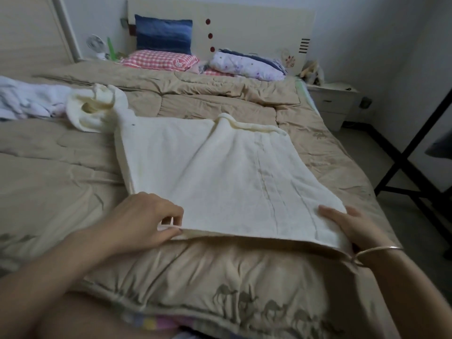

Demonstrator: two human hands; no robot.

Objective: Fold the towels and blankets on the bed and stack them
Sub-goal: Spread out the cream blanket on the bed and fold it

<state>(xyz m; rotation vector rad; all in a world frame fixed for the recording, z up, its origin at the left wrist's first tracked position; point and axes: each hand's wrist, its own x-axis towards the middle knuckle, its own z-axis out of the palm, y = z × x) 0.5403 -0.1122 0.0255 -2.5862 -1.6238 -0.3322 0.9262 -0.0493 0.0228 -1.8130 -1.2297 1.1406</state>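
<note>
A cream towel lies spread on the tan quilt in front of me, its far left part bunched up in a heap. My left hand pinches the towel's near left corner between thumb and fingers. My right hand grips the near right corner, thumb on top and fingers under the edge, with a bangle on the wrist. A crumpled white and pale blue cloth lies at the bed's far left.
Pillows are piled at the headboard: a blue one, a red checked one and a floral one. A white nightstand stands right of the bed. A black metal frame stands on the floor at right.
</note>
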